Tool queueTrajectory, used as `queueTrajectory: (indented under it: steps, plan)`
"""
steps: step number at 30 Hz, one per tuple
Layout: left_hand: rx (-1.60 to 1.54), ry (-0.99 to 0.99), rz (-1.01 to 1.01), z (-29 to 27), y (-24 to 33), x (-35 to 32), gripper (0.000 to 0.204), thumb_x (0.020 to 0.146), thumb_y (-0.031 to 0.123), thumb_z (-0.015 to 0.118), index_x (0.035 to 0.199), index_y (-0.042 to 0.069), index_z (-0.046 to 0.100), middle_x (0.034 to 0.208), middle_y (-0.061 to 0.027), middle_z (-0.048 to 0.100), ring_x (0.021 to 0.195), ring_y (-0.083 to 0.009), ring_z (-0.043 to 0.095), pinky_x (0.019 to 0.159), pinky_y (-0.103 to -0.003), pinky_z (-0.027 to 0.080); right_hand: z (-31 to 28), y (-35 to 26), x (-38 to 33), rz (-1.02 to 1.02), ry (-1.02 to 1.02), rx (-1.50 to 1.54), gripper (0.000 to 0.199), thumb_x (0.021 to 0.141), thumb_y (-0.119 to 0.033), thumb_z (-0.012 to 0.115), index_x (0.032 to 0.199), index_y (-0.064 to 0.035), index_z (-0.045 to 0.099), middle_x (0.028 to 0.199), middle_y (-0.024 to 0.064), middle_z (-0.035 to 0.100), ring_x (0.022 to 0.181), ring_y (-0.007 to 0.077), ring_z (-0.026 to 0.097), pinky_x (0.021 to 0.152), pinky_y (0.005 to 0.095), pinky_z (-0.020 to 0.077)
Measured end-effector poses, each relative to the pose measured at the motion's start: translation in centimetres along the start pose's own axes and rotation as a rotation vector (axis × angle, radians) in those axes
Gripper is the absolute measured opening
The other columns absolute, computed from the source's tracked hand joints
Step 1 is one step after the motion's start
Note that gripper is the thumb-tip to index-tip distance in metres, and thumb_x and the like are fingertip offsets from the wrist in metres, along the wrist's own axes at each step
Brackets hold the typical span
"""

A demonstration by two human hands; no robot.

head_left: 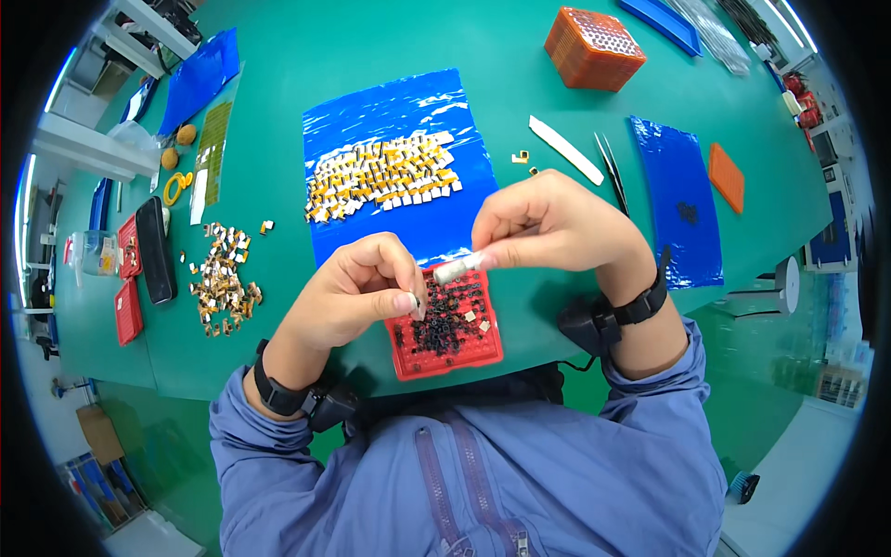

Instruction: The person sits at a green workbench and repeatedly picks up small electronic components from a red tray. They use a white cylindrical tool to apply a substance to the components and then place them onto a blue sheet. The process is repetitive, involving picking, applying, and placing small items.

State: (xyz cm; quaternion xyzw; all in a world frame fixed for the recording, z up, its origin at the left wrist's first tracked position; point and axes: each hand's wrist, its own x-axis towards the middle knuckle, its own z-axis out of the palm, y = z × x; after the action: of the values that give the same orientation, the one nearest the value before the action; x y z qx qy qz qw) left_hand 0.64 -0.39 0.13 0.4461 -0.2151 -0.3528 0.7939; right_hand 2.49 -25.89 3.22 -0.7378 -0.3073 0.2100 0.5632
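My right hand (548,223) pinches a small white tube (458,269) by its right end; its long axis runs left and slightly down toward my left hand (357,292), just beside it. Left fingertips are closed on a tiny part over the red tray (445,357)

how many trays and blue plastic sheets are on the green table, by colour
Red trays: 3, one under the hands and two at the left edge
Orange trays: 2, a deep one and a flat one
Blue plastic sheets: 3, centre, right, far left
Blue tray at the far edge: 1
Total: 9
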Motion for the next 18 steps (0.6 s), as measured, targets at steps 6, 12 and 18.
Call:
queueTrajectory:
  steps: [6,12,18]
  plan:
    - [0.367,0.25,0.105,-1.2,1.9,-0.2,0.006,0.086,0.004,0.06,0.087,0.002,0.054,0.082,-0.0056,0.059,0.076,-0.0097,0.056,0.069,-0.023,0.045,-0.4,0.7,0.4,0.065,0.169,0.105,0.014,0.083,-0.015,0.066,0.08,-0.0019,0.064,0.065,-0.0025,0.056,0.059,0.0033,0.047,0.052,0.0199,0.038]
    - [0.894,0.486,0.02,-2.0,3.0,0.2,0.007,0.085,0.002,0.06,0.09,-0.002,0.059,0.079,-0.0031,0.061,0.073,-0.0065,0.056,0.067,-0.021,0.046,-0.3,0.9,0.6,0.099,0.197,0.116,0.014,0.082,-0.016,0.066,0.081,-0.0023,0.064,0.065,-0.0026,0.056,0.058,0.0032,0.046,0.051,0.0207,0.0369]
    - [1.396,0.513,-0.066,-2.9,3.6,2.4,0.008,0.081,0.006,0.063,0.085,0.001,0.059,0.07,-0.009,0.061,0.062,-0.0152,0.057,0.058,-0.029,0.046,-0.2,0.8,0.6,0.093,0.184,0.029,0.013,0.085,-0.015,0.065,0.087,-0.0024,0.062,0.07,-0.0031,0.059,0.061,0.0025,0.049,0.052,0.0193,0.0394]
